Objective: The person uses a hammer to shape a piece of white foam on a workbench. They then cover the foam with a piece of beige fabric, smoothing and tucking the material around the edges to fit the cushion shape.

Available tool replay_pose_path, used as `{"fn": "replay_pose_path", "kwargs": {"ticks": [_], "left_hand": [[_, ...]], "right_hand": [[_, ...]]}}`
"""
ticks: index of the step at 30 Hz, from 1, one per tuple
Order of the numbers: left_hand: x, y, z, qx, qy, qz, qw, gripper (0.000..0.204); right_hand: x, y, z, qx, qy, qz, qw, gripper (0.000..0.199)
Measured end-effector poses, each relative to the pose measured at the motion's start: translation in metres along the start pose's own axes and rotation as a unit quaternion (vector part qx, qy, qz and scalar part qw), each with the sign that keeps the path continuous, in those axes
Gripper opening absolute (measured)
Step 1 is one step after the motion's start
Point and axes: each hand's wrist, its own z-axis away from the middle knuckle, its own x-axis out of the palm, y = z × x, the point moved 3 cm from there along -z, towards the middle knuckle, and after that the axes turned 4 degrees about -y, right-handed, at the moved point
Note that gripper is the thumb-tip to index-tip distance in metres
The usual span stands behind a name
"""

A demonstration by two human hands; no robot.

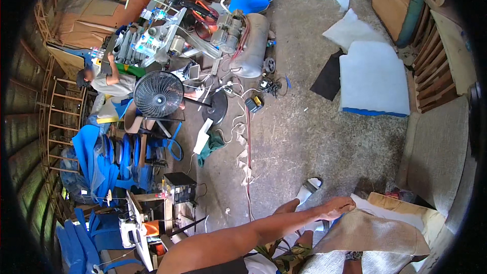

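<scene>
My left arm reaches across the lower part of the view, and my left hand [336, 207] is closed at the upper edge of a beige woven fabric [375, 233]. The fabric is draped in loose folds, with its paler side turned up lower down. My right arm comes in at the lower edge with a dark patterned band at the wrist; my right hand [353, 266] is mostly covered by the fabric, so its fingers are hidden. Beside the fabric lies a white sheet [375, 208] along a tan board or foam piece [393, 205].
A woven-covered seat or panel [436, 152] stands at the right. White padding [375, 78] with a blue edge lies on the floor. At left are a black fan [159, 94], a sewing machine [133, 231], an air compressor [251, 45], trailing cords and a seated person [114, 78].
</scene>
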Motion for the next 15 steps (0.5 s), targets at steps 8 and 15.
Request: {"fn": "replay_pose_path", "kwargs": {"ticks": [8, 15], "left_hand": [[0.005, -0.022, -0.006, 0.075, 0.042, 0.042, 0.995, 0.013], [0.018, -0.021, 0.012, 0.148, 0.285, -0.191, 0.928, 0.032]], "right_hand": [[-0.005, -0.006, -0.01, 0.008, 0.012, -0.002, 1.0, 0.032], [-0.011, -0.008, 0.022, 0.036, 0.021, -0.022, 0.999, 0.034]]}}
